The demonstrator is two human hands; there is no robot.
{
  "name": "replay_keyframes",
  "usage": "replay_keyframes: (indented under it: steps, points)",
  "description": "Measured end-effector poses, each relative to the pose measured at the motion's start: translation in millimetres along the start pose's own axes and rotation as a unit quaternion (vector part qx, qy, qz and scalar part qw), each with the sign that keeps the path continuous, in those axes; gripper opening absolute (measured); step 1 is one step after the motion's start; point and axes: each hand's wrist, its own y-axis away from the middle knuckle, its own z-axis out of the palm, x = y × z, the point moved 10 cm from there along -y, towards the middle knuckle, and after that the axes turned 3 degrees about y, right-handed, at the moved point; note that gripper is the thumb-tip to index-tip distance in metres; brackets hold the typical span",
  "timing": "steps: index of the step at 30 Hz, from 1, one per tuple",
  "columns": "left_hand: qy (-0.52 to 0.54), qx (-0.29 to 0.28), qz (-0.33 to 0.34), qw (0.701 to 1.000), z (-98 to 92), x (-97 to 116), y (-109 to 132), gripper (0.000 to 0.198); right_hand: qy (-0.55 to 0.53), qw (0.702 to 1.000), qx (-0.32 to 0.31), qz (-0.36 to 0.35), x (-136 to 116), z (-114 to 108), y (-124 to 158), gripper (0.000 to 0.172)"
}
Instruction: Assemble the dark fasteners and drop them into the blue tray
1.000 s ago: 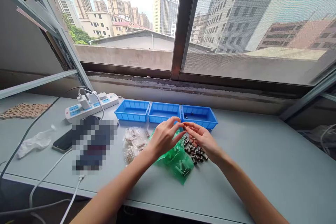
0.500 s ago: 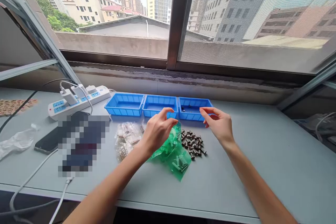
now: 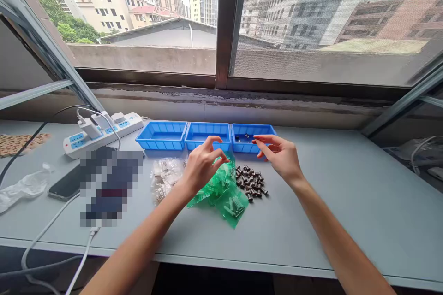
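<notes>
My left hand hovers above a green plastic bag of pale slender pieces. Its thumb and fingers are apart, with nothing between them. At the front edge of the right-hand blue tray, my right hand has thumb and index finger pinched together. Whatever is between those fingertips is too small to make out. A few small dark pieces lie inside that tray. Between the green bag and my right hand is a pile of dark metal bolts. Clear bags of small parts lie beside my left wrist.
Two more blue trays, the middle one and the left one, stand in the same row. To the left are a power strip, a black phone, a blurred-out device and cables. Behind the desk is a window.
My right hand has shifted left along the right tray's front edge, its fingertips still pinched. My left hand's fingers stay apart over the green bag. The whole view has shifted slightly.
</notes>
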Motion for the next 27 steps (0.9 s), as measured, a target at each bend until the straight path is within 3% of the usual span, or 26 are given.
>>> replay_keyframes:
  steps: [5, 10, 13, 20, 27]
  points:
    - [-0.006, -0.003, -0.002, 1.0, 2.1, 0, -1, 0.027, 0.156, 0.984, -0.068, -0.055, -10, 13, 6, 0.012]
    - [-0.013, -0.017, 0.012, 1.0, 3.7, 2, 0, 0.024, 0.296, 0.938, -0.144, -0.106, -11, 32, 12, 0.014]
    - [-0.009, -0.028, 0.02, 0.999, 5.4, 5, 1, 0.017, 0.309, 0.923, -0.195, -0.119, -13, 45, 18, 0.013]
    - [0.047, -0.09, 0.005, 0.995, 17.6, 6, 7, 0.014, 0.332, 0.901, -0.242, -0.142, -14, 66, 33, 0.015]
    - [0.052, -0.096, 0.0, 0.994, 23.1, -1, 14, 0.019, 0.337, 0.909, -0.216, -0.118, -5, 70, 31, 0.019]
